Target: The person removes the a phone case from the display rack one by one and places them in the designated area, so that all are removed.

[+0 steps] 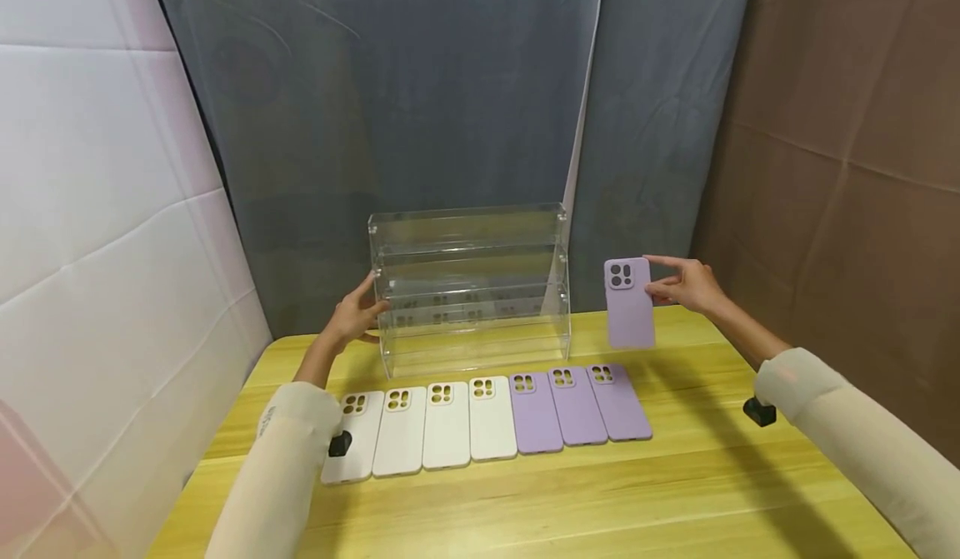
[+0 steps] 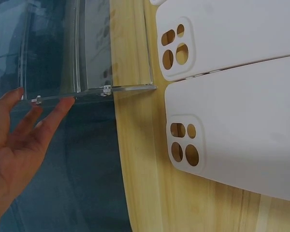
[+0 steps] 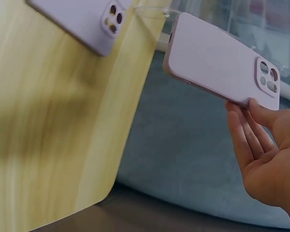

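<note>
A clear acrylic tiered stand (image 1: 468, 284) (image 2: 53, 48) stands at the back of a yellow wooden table (image 1: 525, 501). My left hand (image 1: 366, 302) (image 2: 24, 140) rests with straight fingers against the stand's left side. To the right of the stand, my right hand (image 1: 671, 284) (image 3: 261, 145) pinches a purple phone case (image 1: 628, 302) (image 3: 217, 60) near its camera cut-out and holds it upright in the air. In front of the stand lies a row of cases: several white cases (image 1: 423, 427) (image 2: 241, 135) on the left and three purple cases (image 1: 577, 405) (image 3: 82, 19) on the right.
A grey curtain (image 1: 420, 84) hangs behind the table, with a white sheet (image 1: 90, 209) on the left and a brown one (image 1: 862, 167) on the right. The table's back edge runs just behind the stand. Bare wood lies in front of the row.
</note>
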Demonstrator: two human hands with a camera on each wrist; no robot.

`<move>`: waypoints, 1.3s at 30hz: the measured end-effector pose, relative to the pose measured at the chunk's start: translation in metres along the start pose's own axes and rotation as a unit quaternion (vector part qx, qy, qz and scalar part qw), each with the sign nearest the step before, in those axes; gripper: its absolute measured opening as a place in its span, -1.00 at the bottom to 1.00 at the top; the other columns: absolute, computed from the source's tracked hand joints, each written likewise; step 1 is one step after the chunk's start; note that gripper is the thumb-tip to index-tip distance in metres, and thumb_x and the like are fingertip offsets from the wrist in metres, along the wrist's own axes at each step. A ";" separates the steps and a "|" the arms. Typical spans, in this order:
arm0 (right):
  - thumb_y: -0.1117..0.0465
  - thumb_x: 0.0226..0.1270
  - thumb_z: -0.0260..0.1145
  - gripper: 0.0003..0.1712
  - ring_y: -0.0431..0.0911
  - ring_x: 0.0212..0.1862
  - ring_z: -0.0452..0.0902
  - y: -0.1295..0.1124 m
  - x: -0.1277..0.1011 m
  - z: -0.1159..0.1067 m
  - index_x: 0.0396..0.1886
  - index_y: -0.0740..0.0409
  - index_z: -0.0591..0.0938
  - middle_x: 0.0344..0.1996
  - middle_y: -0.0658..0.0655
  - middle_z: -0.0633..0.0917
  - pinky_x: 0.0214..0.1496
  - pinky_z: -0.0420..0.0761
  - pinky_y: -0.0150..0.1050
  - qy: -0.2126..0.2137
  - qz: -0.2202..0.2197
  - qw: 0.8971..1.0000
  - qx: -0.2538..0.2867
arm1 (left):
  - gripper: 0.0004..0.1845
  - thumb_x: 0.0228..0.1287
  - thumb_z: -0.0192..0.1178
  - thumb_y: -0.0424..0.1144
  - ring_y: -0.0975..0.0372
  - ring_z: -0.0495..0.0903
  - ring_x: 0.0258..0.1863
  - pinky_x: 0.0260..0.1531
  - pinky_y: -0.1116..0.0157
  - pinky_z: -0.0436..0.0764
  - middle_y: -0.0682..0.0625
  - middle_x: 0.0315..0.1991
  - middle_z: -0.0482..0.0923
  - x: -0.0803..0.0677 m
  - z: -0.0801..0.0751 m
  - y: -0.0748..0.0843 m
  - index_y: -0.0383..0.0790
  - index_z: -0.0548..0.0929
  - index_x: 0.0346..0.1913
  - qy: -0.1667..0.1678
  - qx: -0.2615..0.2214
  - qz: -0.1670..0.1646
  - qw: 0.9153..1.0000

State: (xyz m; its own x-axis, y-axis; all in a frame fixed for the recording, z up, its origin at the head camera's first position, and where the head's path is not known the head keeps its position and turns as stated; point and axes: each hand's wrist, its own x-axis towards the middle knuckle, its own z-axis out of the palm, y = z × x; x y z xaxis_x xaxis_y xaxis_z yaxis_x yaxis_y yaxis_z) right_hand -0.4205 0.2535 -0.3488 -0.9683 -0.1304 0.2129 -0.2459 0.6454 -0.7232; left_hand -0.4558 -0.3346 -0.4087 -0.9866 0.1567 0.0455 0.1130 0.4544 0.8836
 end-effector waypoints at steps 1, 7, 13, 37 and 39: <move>0.43 0.39 0.41 -0.26 0.12 -0.23 0.83 0.005 -0.002 0.000 0.52 0.36 0.38 -0.08 0.51 0.74 -0.26 0.83 -0.25 -0.003 0.002 1.000 0.005 | -0.17 0.68 0.01 -0.24 -0.40 0.51 0.23 -0.01 -0.22 0.72 -0.47 0.43 0.34 -0.001 0.000 0.000 0.25 -0.27 0.69 -0.001 -0.001 0.000 1.000; 0.42 0.41 0.40 -0.24 0.01 -0.31 0.82 0.029 -0.016 0.003 0.53 0.41 0.33 -0.15 0.48 0.76 -0.26 0.84 -0.21 -0.030 0.016 0.999 0.021 | -0.17 0.69 0.00 -0.24 -0.40 0.50 0.25 0.02 -0.25 0.70 -0.47 0.43 0.34 -0.002 0.000 0.001 0.25 -0.29 0.69 -0.004 -0.004 -0.004 1.000; 0.41 0.44 0.37 -0.24 0.06 -0.28 0.83 0.046 -0.030 0.006 0.53 0.47 0.28 -0.12 0.50 0.75 -0.25 0.84 -0.17 -0.053 0.036 0.997 0.030 | -0.18 0.69 -0.01 -0.22 -0.41 0.46 0.28 0.01 -0.23 0.72 -0.47 0.44 0.33 -0.003 -0.001 0.000 0.24 -0.29 0.68 -0.005 0.001 -0.009 1.000; 0.40 0.39 0.41 -0.28 0.09 -0.35 0.81 0.102 -0.063 0.032 0.45 0.56 0.35 -0.39 0.33 0.81 -0.28 0.84 -0.01 -0.082 0.081 0.992 0.049 | -0.17 0.68 0.02 -0.20 -0.43 0.43 0.30 -0.01 -0.20 0.74 -0.45 0.46 0.31 -0.008 -0.001 0.000 0.28 -0.27 0.68 0.000 -0.006 -0.014 1.000; 0.40 0.37 0.43 -0.30 0.05 -0.39 0.80 0.107 -0.065 0.036 0.42 0.55 0.39 -0.43 0.28 0.81 -0.31 0.84 -0.04 -0.069 0.087 0.992 0.058 | -0.17 0.68 0.02 -0.20 -0.43 0.42 0.30 -0.02 -0.18 0.75 -0.45 0.47 0.30 -0.008 -0.001 0.001 0.29 -0.27 0.68 0.000 -0.007 -0.014 1.000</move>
State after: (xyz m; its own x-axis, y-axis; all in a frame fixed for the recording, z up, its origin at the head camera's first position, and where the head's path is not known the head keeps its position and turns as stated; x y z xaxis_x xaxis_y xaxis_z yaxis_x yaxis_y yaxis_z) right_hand -0.3854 0.3036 -0.4635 -0.9913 -0.1316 -0.0073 -0.0705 0.5763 -0.8142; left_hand -0.4478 -0.3364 -0.4080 -0.9894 0.1439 0.0212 0.0839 0.4457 0.8912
